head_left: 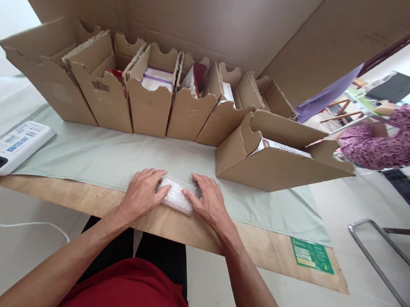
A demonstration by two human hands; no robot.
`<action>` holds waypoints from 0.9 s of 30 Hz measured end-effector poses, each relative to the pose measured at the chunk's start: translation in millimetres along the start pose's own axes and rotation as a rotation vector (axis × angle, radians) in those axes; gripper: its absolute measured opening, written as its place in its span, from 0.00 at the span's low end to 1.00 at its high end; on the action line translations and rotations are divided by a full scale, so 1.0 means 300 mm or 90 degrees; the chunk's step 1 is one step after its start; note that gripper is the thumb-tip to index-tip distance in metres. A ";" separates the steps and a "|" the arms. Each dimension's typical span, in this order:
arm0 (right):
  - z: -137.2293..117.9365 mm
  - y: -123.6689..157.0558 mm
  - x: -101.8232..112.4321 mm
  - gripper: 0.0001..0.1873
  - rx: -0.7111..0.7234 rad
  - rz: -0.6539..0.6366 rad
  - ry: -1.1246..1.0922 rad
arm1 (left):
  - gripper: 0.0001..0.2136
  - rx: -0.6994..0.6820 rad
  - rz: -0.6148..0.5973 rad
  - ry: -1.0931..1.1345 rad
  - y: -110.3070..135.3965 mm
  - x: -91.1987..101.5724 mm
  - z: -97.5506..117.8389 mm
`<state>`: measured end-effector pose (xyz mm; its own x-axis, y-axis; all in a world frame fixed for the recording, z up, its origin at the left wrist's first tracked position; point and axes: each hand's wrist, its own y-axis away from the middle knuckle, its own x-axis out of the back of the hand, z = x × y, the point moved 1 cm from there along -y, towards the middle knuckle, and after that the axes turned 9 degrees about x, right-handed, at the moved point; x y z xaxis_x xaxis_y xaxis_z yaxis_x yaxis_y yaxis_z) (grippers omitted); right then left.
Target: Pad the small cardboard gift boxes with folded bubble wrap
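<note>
A small packet wrapped in clear bubble wrap [176, 197] lies on the pale green cloth [116, 159] near the table's front edge. My left hand [144, 191] rests on its left end, fingers curled over it. On the packet's right end lies my right hand [208, 200], its fingers bent and pressing the wrap. Both hands grip the packet between them.
A row of open cardboard bins [152, 94] with boxed goods stands behind. One larger bin [278, 156] lies tilted at the right. A white device [11, 148] with a cable sits at the left. Another person's patterned sleeve [389, 138] shows far right, a metal frame [380, 264] below it.
</note>
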<state>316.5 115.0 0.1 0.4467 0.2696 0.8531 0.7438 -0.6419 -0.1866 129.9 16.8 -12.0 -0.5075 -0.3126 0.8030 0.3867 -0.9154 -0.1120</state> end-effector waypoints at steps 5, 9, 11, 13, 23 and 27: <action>-0.013 -0.038 0.026 0.08 0.018 -0.150 -0.045 | 0.20 0.047 -0.036 0.058 0.015 0.013 -0.015; -0.048 -0.004 0.040 0.05 0.061 -0.099 -0.112 | 0.31 0.115 -0.117 0.186 0.043 0.058 -0.034; -0.065 0.036 0.046 0.06 0.108 -0.026 -0.149 | 0.35 0.132 -0.196 0.248 0.060 0.079 -0.026; -0.078 0.082 0.050 0.07 0.138 0.019 -0.177 | 0.31 0.123 -0.294 0.302 0.076 0.094 0.001; -0.011 0.202 0.353 0.15 0.147 0.366 -0.097 | 0.07 -0.199 -0.039 0.340 -0.070 0.320 0.209; 0.112 0.163 0.531 0.09 0.110 0.517 0.082 | 0.06 -0.294 0.136 0.272 -0.231 0.442 0.410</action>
<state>440.7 150.7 110.7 0.8236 -0.3202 0.4681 0.2852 -0.4795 -0.8299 130.5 70.1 174.4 -0.7537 -0.4850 0.4436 0.1904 -0.8071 -0.5589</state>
